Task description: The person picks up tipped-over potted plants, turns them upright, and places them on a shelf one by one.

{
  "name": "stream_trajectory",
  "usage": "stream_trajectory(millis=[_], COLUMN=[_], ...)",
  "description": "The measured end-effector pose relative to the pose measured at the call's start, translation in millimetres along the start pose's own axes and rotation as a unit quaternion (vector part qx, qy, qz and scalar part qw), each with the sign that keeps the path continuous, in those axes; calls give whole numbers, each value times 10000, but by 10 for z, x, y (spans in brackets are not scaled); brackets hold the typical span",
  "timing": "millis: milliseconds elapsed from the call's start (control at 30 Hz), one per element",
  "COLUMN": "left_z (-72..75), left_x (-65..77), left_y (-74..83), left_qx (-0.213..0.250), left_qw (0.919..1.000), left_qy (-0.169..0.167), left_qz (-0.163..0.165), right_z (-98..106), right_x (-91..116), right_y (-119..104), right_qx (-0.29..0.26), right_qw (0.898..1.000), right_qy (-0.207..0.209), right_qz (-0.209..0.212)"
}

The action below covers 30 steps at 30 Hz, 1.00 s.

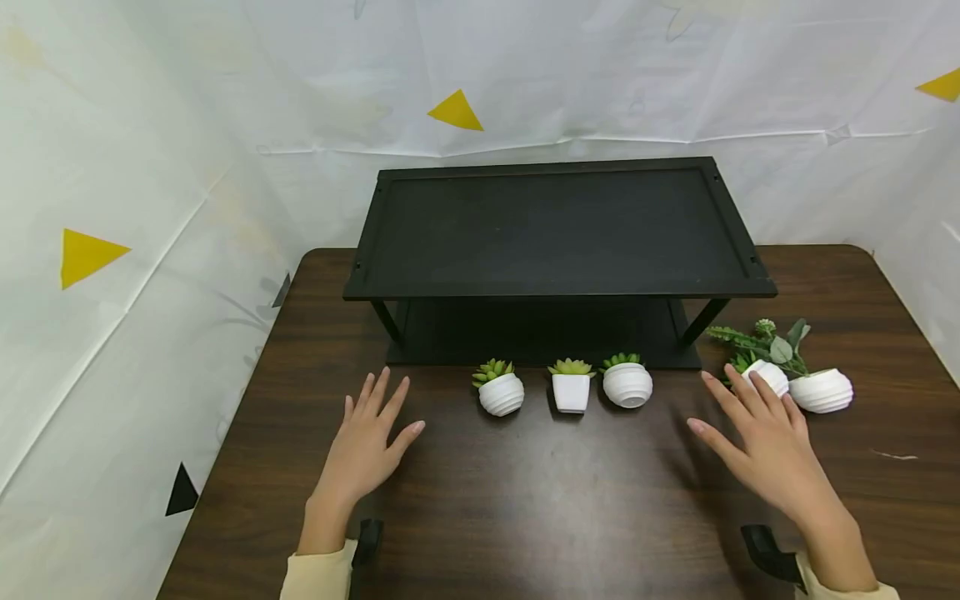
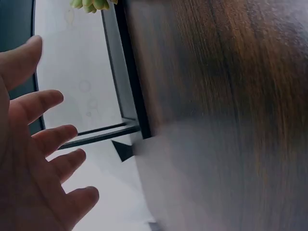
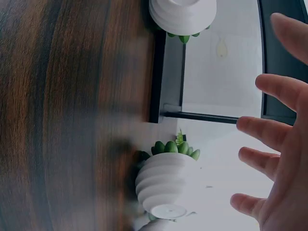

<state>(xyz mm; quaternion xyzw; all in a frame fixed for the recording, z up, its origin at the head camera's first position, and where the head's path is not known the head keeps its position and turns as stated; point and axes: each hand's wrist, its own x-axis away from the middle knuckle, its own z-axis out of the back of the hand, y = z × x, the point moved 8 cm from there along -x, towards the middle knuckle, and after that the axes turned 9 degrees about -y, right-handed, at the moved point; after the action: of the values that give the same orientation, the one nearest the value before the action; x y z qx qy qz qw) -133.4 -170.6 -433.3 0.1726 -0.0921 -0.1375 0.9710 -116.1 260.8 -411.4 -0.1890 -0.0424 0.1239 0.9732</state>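
Note:
My left hand (image 1: 362, 454) is held over the left part of the table, fingers spread, holding nothing. On the right, my right hand (image 1: 768, 450) also has its fingers spread and holds nothing; in the head view it partly covers a white ribbed pot (image 1: 768, 379) with a green plant. In the right wrist view that pot (image 3: 166, 185) stands apart from the fingers. Between the hands are three small potted succulents: a round ribbed pot (image 1: 502, 394), a square tapered pot (image 1: 572, 393) and another round pot (image 1: 627, 385).
A black two-tier shelf (image 1: 558, 229) stands at the back of the dark wooden table (image 1: 555, 517), behind the succulents. Another white pot (image 1: 822, 392) with leafy stems sits at the far right. White sheeting (image 1: 300, 100) with yellow and black triangles surrounds the table.

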Motion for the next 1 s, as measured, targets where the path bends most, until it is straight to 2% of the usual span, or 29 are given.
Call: stream_trajectory(millis=[133,233,400,500,800,933,1000], left_z=[14,46,139,243,774,957,1015], left_x=[-77,-128,-214,-267,-384,-412,-433], left_y=[-82,-180,-355,-440,-555,-591,-611], left_qx=[663,1212,1788,2039,2597,2855,3136], left_qw=[9978,9925,9832,9779,9619,9497,9383], left_qy=[-16,-64,-124,-88,704,1076,1223], left_qz=[-12,126,360,458,480,704,795], right_z=[54,93,80,61,44,36,33], right_x=[-20,-32,-37,-36,-32,-26,-24], right_y=[14,18,70,97,107,106,105], right_qx=[-190,-365,-722,-785,-848,-842,-821], right_qw=[9992,9975,9966,9963,9954,9950,9950], right_qy=[335,546,407,345,453,531,568], right_qz=[139,258,20,-103,-25,31,52])
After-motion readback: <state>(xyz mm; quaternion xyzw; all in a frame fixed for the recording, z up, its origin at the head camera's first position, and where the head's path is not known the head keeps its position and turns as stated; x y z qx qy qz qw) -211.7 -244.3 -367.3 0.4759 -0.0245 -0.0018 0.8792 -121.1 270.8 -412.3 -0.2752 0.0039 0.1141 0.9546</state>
